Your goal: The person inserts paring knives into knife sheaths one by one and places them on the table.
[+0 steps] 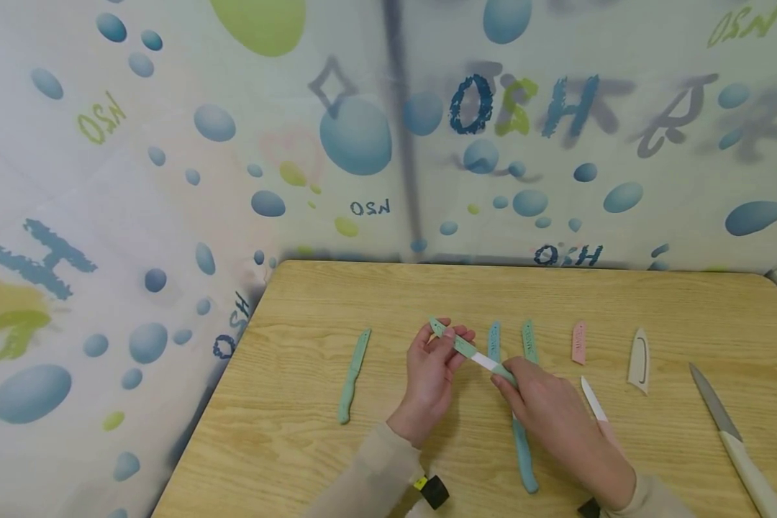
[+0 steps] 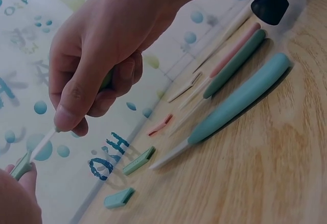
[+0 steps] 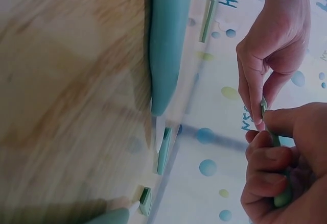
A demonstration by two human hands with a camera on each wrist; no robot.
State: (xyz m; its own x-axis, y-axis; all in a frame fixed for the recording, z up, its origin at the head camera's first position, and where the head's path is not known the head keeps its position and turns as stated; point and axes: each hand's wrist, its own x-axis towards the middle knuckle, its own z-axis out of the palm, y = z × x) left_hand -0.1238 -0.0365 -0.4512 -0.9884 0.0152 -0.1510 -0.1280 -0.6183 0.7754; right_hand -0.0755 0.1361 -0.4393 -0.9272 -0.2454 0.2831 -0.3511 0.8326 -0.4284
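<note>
My left hand (image 1: pixel 429 370) pinches a light green knife sheath (image 1: pixel 464 347) between thumb and fingers. The right hand (image 1: pixel 557 410) grips the green handle of a paring knife (image 1: pixel 483 361), whose white blade is partly inside that sheath; a stretch of bare blade shows between the two hands. Beneath the right hand lies a blue-handled knife (image 1: pixel 524 453), its blade hidden from the head view but visible in the left wrist view. A blue sheath (image 1: pixel 494 338) and a second green sheath (image 1: pixel 529 342) lie just beyond the hands.
A sheathed green knife (image 1: pixel 354 378) lies to the left. Rightward are a pink sheath (image 1: pixel 579 343), a white sheath (image 1: pixel 639 362), a pink-handled knife (image 1: pixel 594 399) and a large white-handled knife (image 1: pixel 732 432). Another green-handled knife (image 2: pixel 235 63) shows in the left wrist view. A patterned curtain (image 1: pixel 362 216) hangs behind the table.
</note>
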